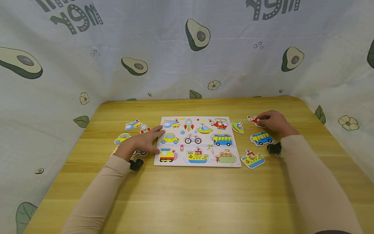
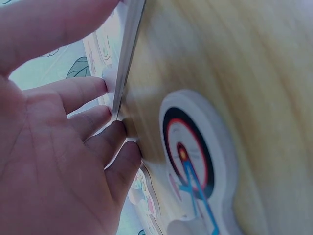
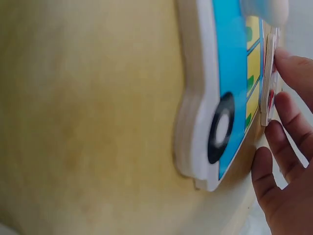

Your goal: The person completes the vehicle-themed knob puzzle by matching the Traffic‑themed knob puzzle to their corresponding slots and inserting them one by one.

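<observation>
A wooden puzzle board (image 1: 187, 165) printed with vehicles lies in the middle of the table. My left hand (image 1: 143, 141) rests at its left edge, fingers extended and the fingertips touching the board. Under and beside that hand is a bicycle piece (image 2: 188, 147) with a knob, lying on the table. To the right of the board, my right hand (image 1: 274, 122) pinches a red helicopter piece (image 1: 253, 120) between thumb and fingertips; the knob is mostly hidden by the fingers. Nearer the right wrist lies a blue and yellow bus piece (image 3: 230, 98), large in the right wrist view.
A green and yellow flying saucer piece (image 1: 237, 127) and a ship piece (image 1: 252, 159) lie right of the board. On the left are an airplane piece (image 1: 133, 124), a rocket piece (image 1: 144, 129) and a yellow car piece (image 1: 121, 138). A printed cloth (image 1: 172, 78) hangs behind the table.
</observation>
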`<move>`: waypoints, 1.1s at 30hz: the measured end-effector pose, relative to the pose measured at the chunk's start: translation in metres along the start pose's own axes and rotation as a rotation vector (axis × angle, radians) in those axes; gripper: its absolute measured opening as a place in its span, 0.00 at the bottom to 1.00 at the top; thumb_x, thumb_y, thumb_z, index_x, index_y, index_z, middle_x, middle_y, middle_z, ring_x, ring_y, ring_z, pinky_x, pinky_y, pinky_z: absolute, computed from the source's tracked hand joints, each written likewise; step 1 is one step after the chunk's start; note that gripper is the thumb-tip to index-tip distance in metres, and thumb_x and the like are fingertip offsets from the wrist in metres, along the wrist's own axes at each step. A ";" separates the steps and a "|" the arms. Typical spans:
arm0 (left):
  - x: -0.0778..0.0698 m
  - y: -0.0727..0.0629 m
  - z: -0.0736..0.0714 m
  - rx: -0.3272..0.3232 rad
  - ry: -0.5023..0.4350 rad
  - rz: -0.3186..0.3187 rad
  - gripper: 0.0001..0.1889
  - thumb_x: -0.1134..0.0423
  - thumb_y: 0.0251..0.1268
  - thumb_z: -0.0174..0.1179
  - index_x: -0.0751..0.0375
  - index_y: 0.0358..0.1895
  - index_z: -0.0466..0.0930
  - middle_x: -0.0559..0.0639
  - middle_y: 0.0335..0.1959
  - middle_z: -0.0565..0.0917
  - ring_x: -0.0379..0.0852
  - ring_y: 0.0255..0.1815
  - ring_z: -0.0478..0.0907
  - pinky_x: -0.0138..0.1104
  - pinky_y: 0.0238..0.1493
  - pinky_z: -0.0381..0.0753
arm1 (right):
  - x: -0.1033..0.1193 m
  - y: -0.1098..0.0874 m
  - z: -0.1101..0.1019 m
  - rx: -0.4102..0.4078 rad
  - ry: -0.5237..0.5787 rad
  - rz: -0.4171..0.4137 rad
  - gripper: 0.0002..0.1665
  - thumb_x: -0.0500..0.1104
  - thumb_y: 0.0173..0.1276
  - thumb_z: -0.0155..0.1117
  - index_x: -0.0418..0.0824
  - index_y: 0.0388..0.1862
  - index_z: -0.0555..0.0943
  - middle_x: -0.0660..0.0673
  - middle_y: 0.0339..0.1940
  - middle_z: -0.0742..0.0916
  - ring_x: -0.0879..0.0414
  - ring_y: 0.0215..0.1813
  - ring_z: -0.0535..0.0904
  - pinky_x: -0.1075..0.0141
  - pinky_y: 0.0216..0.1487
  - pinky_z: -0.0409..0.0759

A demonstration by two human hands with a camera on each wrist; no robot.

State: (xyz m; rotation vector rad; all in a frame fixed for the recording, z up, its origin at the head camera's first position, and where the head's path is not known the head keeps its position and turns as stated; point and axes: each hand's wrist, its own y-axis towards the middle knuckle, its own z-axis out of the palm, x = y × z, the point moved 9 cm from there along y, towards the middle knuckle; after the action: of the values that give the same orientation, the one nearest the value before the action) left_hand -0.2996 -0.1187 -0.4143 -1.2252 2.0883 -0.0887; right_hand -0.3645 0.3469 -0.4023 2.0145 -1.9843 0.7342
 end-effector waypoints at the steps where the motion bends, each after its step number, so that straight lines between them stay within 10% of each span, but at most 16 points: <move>1: 0.000 0.000 0.000 0.000 -0.003 0.002 0.48 0.59 0.59 0.66 0.63 0.79 0.48 0.58 0.83 0.39 0.63 0.83 0.44 0.55 0.79 0.55 | -0.001 0.001 0.000 -0.005 -0.003 0.001 0.24 0.44 0.74 0.56 0.28 0.60 0.76 0.24 0.61 0.75 0.33 0.57 0.69 0.37 0.63 0.70; 33: 0.000 0.001 0.002 0.000 -0.016 0.002 0.48 0.60 0.60 0.66 0.64 0.80 0.47 0.59 0.83 0.39 0.63 0.83 0.43 0.55 0.79 0.53 | 0.014 0.005 -0.012 -0.104 -0.011 -0.007 0.21 0.44 0.75 0.57 0.30 0.56 0.80 0.26 0.61 0.77 0.33 0.57 0.70 0.39 0.61 0.73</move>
State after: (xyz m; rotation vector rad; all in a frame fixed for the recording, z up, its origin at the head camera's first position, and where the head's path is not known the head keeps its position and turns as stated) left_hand -0.2990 -0.1181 -0.4160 -1.2205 2.0757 -0.0785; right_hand -0.3720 0.3403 -0.3866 1.9688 -1.9768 0.6068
